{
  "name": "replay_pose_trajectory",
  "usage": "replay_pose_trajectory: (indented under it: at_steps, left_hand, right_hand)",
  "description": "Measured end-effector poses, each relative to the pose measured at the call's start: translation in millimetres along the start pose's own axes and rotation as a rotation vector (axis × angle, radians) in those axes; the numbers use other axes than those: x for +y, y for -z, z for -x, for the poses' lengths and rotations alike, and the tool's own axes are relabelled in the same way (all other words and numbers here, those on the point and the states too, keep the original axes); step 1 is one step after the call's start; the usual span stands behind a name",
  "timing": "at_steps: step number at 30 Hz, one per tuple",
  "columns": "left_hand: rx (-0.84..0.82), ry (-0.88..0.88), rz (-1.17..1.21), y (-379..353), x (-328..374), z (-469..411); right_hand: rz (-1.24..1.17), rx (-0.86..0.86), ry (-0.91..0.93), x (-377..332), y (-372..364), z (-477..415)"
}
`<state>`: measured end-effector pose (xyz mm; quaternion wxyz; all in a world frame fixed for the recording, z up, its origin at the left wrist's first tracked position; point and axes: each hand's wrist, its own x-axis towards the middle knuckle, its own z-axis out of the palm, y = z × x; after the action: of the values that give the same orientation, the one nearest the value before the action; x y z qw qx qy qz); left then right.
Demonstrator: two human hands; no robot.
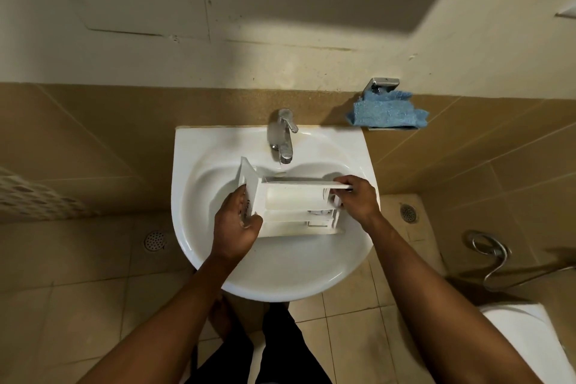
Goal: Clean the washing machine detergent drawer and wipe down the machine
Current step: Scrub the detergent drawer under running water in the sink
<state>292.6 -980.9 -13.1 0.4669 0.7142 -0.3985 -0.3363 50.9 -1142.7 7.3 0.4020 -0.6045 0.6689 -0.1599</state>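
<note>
Holding the detergent drawer (pixel 296 206) over the middle of the sink (pixel 193 146), left grip (pixel 237 224) closed round its front panel and right grip (pixel 355 193) pinching its rear end, we judge it removed but not yet cleaned, with the blue cloth (pixel 386 112) lying unused and the machine wipe left to do.

A pale cream wall (pixel 280 9) runs above a band of tan tiles (pixel 93 140), with a broad shadow across its upper part. A white sink (pixel 280 280) with a metal tap (pixel 280 134) stands against it. The beige tiled floor (pixel 78 321) has one round drain (pixel 155 240) left of the sink and another (pixel 409 212) to its right. A metal hose (pixel 491 254) coils at the right.
</note>
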Motion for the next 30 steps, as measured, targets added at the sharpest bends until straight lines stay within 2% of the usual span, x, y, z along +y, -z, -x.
replay_pose_trajectory:
  at_steps: [4, 10, 15, 21, 25, 30]
  left_hand:
    - [-0.023, -0.060, -0.090, 8.4, -7.7, 0.6]
    - [-0.083, -0.113, -0.220, 15.4, -24.7, 4.6]
    - [-0.174, -0.179, -0.411, 19.7, -25.8, 3.5]
    - [-0.272, -0.293, -0.485, 28.5, -26.8, 1.1]
    - [-0.341, -0.378, -0.510, 29.9, -29.8, 0.7]
    - [-0.327, -0.404, -0.521, 27.7, -35.2, 3.1]
  right_hand:
    - [-0.052, 0.023, 0.112, -1.0, 2.0, 7.0]
    - [0.116, -0.124, 0.284, 8.0, 9.3, 16.1]
    - [0.046, -0.227, 0.256, 9.8, 12.6, 17.5]
    - [0.032, -0.034, 0.273, 28.4, 8.3, 29.2]
    - [-0.056, -0.056, 0.252, 39.1, 9.7, 38.7]
    - [-0.064, -0.060, 0.194, 41.7, 7.9, 41.3]
